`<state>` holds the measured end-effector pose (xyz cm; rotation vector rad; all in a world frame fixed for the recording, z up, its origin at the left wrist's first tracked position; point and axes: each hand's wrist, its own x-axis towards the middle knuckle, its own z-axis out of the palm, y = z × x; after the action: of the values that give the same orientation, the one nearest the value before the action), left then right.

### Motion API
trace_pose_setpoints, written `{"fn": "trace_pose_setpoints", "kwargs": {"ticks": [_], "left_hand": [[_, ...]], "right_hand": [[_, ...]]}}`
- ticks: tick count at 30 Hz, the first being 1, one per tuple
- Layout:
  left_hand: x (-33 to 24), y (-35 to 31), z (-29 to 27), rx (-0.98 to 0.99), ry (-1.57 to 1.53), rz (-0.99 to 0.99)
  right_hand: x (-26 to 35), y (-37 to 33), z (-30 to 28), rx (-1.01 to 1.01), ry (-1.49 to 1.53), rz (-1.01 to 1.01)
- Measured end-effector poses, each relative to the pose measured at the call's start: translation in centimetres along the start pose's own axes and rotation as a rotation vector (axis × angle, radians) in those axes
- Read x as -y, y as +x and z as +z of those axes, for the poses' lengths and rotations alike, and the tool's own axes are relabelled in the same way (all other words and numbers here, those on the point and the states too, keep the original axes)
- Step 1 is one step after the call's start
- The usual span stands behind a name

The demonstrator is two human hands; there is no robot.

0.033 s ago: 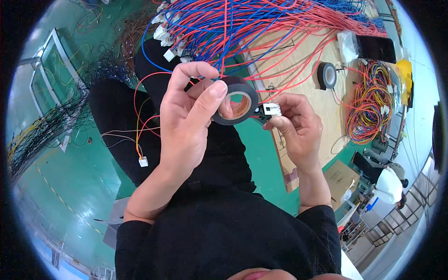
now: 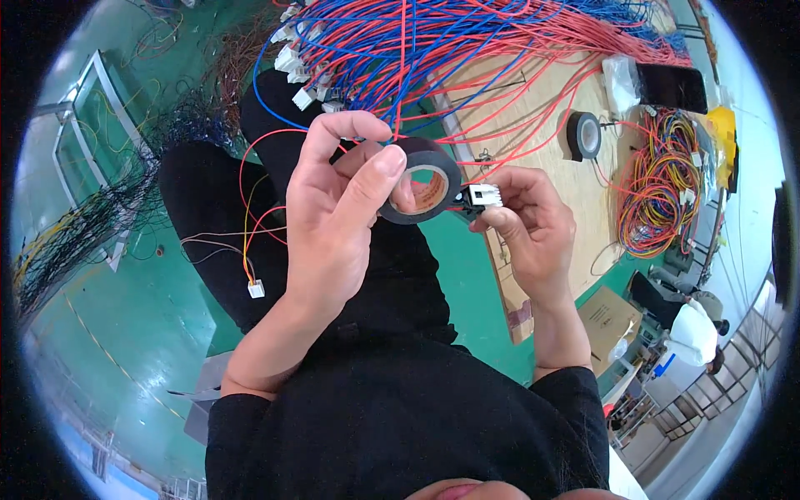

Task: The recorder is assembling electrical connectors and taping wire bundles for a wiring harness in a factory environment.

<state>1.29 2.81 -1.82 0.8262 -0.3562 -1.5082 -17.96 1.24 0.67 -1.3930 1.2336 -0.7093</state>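
My left hand is closed on a roll of black tape, with fingers through its ring and the thumb along the near side. Just right of the roll, my right hand pinches a small white connector between thumb and fingers. Something black, perhaps wrapped tape, sits at the connector's left side, next to the roll. Red wires pass behind both hands. Below and left of my left hand, another white connector hangs on thin yellow, red and dark wires over my leg.
A large bundle of red and blue wires with white connectors spreads across the wooden board. On the right lie a second tape roll, a dark phone-like slab and coiled coloured wires. Black wires hang at left. A person is in the background.
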Motion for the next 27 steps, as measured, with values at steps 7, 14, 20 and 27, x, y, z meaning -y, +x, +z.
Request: {"fn": "trace_pose_setpoints", "kwargs": {"ticks": [7, 14, 20, 27], "left_hand": [[-0.3, -0.4, 0.2, 0.036, 0.062, 0.023], [-0.6, -0.7, 0.1, 0.111, 0.133, 0.071], [-0.5, -0.7, -0.5, 0.153, 0.182, 0.096], [-0.7, -1.1, -0.2, 0.169, 0.241, 0.093]], "right_hand": [[0.1, 0.2, 0.0, 0.015, 0.068, 0.064], [0.3, 0.2, -0.3, 0.049, 0.057, 0.127], [0.6, 0.3, -0.4, 0.083, -0.03, 0.148], [1.5, 0.4, 0.0, 0.058, -0.127, 0.161]]}}
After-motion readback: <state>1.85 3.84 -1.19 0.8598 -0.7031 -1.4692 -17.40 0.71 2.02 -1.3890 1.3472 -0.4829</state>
